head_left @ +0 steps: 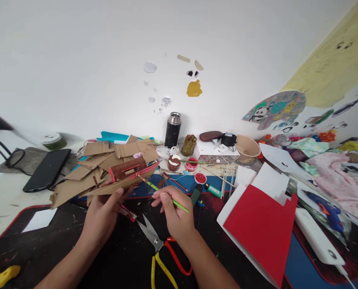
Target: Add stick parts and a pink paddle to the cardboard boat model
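Observation:
My left hand (102, 216) grips a cardboard model boat (150, 172) from below, with a brown cabin and red paint along its side. Between the fingers and thumb of my right hand (179, 212) is a green paintbrush (151, 184), its tip at the boat's red side. Scissors (156, 243) with red and yellow handles lie opened on the dark mat between my forearms. Just beyond the right hand stand a small pot of red paint (200, 178) and a second reddish pot (191, 165). A pink-red stick-like item (127, 212) lies by my left hand, partly hidden.
Cardboard scraps (73, 188) pile up at left beside a black phone (46, 170). A black flask (172, 130) and a stained jar (189, 145) stand near the wall. A red folded card (261, 228) and a white power strip (318, 237) lie at right.

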The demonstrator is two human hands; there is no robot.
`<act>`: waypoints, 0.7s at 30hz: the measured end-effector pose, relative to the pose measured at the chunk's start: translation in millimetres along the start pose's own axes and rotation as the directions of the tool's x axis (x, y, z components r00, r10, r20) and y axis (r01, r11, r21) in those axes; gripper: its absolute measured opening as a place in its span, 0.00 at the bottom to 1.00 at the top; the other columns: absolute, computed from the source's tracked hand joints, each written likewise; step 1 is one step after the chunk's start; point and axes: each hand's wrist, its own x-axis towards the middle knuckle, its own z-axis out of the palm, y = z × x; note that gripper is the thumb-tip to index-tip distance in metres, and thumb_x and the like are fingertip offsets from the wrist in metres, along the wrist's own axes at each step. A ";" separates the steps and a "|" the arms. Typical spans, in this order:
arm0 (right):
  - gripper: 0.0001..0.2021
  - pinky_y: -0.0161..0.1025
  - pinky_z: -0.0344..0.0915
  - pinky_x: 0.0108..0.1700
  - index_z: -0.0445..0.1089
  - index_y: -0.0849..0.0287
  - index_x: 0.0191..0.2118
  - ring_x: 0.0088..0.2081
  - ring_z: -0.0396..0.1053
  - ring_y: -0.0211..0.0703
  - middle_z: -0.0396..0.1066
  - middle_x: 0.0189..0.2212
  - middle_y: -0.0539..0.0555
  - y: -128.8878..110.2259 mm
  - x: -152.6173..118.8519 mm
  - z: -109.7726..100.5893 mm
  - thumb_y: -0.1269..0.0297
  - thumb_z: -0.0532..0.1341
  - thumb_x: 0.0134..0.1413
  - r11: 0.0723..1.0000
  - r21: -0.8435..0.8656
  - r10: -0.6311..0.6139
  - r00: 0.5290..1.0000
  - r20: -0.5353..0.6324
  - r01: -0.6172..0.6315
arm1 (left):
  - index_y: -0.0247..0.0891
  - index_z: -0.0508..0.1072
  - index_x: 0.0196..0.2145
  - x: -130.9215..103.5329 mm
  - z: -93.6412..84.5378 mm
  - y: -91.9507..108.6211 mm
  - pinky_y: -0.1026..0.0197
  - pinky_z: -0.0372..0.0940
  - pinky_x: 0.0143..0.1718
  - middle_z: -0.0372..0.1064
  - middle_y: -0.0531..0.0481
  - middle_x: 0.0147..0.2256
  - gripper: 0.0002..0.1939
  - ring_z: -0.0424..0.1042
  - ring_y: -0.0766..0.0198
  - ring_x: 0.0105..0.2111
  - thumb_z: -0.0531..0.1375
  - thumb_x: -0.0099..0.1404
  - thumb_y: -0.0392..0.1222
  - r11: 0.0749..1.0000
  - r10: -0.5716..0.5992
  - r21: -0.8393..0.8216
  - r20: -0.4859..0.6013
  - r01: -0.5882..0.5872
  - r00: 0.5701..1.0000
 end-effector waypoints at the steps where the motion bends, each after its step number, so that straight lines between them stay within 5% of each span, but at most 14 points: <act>1: 0.21 0.38 0.75 0.30 0.85 0.54 0.43 0.32 0.85 0.46 0.86 0.37 0.58 -0.6 -0.6 0.9 0.48 0.60 0.83 1.000 0.004 -0.012 1.000 0.008 0.012 | 0.41 0.87 0.52 0.1 -0.1 -0.4 0.35 0.74 0.71 0.87 0.41 0.55 0.26 0.83 0.37 0.61 0.81 0.59 0.53 1.000 -0.002 0.009 -0.002 0.002 1.000; 21: 0.16 0.36 0.77 0.36 0.85 0.55 0.46 0.31 0.82 0.42 0.85 0.35 0.56 -7.3 -5.3 11.2 0.55 0.62 0.83 0.992 0.054 -0.122 0.986 0.111 0.116 | 0.38 0.87 0.49 4.8 -9.7 -6.1 0.42 0.82 0.56 0.89 0.39 0.48 0.27 0.87 0.38 0.51 0.76 0.64 0.64 0.938 0.104 0.324 0.079 -0.124 0.991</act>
